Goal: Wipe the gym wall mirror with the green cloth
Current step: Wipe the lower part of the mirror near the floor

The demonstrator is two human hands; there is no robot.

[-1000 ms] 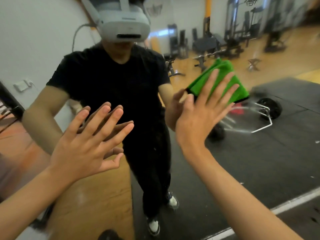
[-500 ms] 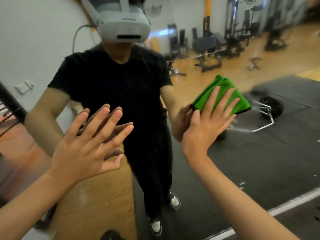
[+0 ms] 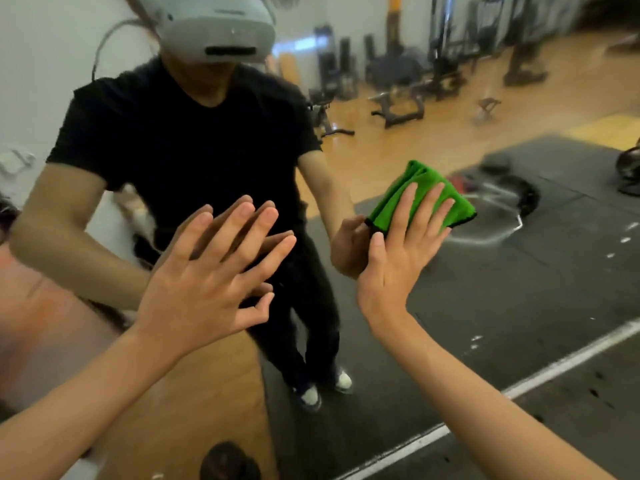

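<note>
R hand (image 3: 398, 258): fingers straight, pressing green cloth (image 3: 424, 192) flat on mirror (image 3: 519, 289).
L hand (image 3: 207, 285): fingers spread, seems touching glass, holds nothing.

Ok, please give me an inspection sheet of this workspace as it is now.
Surface: mirror, upright; small pale specks at its right side.
Job's things: green cloth, folded, pressed against the glass.
Clutter: nothing seen.
Hands: right hand flat on the cloth, fingers straight; left hand flat on the glass, fingers spread.
Cables: one grey cable loops from the headset, in reflection.
Surroundings: gym machines and a weight plate, reflected, blurred.
</note>
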